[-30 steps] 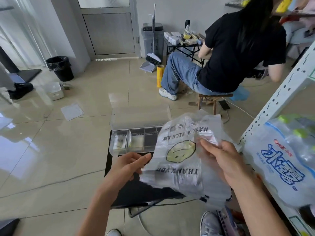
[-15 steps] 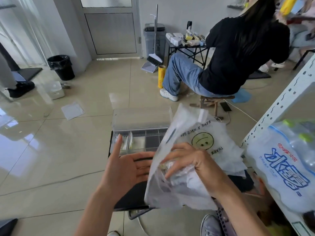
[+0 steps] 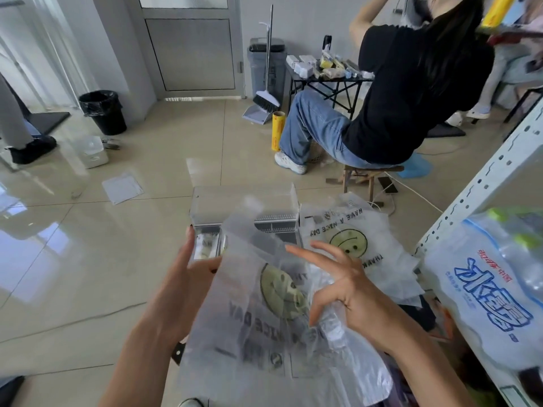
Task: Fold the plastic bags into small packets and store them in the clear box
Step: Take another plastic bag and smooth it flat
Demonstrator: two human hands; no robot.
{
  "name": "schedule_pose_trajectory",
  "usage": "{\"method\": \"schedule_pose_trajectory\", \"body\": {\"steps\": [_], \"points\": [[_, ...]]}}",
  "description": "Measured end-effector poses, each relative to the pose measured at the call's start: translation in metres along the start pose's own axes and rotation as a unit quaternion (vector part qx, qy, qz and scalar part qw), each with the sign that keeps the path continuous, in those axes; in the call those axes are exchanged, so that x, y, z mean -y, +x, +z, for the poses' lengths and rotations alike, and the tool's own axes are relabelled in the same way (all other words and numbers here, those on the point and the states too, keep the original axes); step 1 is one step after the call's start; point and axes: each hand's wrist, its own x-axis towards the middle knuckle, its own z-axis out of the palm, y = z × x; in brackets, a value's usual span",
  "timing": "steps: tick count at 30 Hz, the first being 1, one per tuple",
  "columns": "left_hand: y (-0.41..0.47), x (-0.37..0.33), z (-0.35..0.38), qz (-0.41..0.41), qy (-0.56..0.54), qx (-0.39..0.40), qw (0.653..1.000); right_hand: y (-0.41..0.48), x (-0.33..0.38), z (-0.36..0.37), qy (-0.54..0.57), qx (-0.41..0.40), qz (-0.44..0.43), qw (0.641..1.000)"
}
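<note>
While held up unfolded, long axis running away toward the clear box (image 3: 276, 226) just beyond: plastic bag (image 3: 264, 321) between left hand (image 3: 185, 283), nearer, at its left edge, grip hidden behind film, and right hand (image 3: 352, 292), fingers spread.

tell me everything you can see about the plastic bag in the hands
The plastic bag is thin, translucent and crumpled, printed with a yellow smiley face and dark lettering. It is unfolded, held up in front of the clear box, hiding part of it. The left hand holds its left edge; the right hand, fingers spread, touches its rumpled right side.
</note>
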Motion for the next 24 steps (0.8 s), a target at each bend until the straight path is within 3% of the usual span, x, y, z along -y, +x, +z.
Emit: {"method": "schedule_pose_trajectory", "body": {"steps": [6,8,10,11,13,16,17,19,22,24], "points": [[0.015,0.022,-0.025,0.022,0.071,-0.054,0.996,-0.004,-0.018,0.006,-0.045,-0.016,0.014,0.999],[0.017,0.024,-0.030,0.040,0.053,-0.093,0.993,-0.006,-0.018,-0.003,0.030,-0.028,0.057,0.998],[0.015,0.021,-0.026,0.054,0.027,-0.071,0.996,-0.010,-0.019,-0.011,0.155,-0.079,0.132,0.976],[0.016,0.021,-0.025,0.058,0.011,-0.058,0.997,-0.013,-0.022,-0.013,0.233,-0.130,0.186,0.946],[0.014,0.021,-0.023,0.073,-0.012,-0.058,0.996,-0.015,-0.027,-0.016,0.397,-0.189,0.320,0.839],[0.010,0.017,-0.019,0.096,0.005,-0.034,0.995,-0.009,-0.023,-0.023,0.595,-0.108,0.405,0.686],[0.009,0.016,-0.016,0.096,0.010,-0.020,0.995,-0.009,-0.024,-0.026,0.626,-0.102,0.405,0.659],[0.005,0.014,-0.013,0.086,0.015,0.009,0.996,-0.007,-0.026,-0.031,0.635,-0.093,0.374,0.670],[0.002,0.009,-0.017,0.026,0.022,0.070,0.997,-0.003,-0.027,-0.027,0.541,-0.090,0.360,0.754],[0.002,0.009,-0.021,-0.033,0.021,0.096,0.995,-0.003,-0.029,-0.025,0.504,-0.103,0.345,0.785]]}}
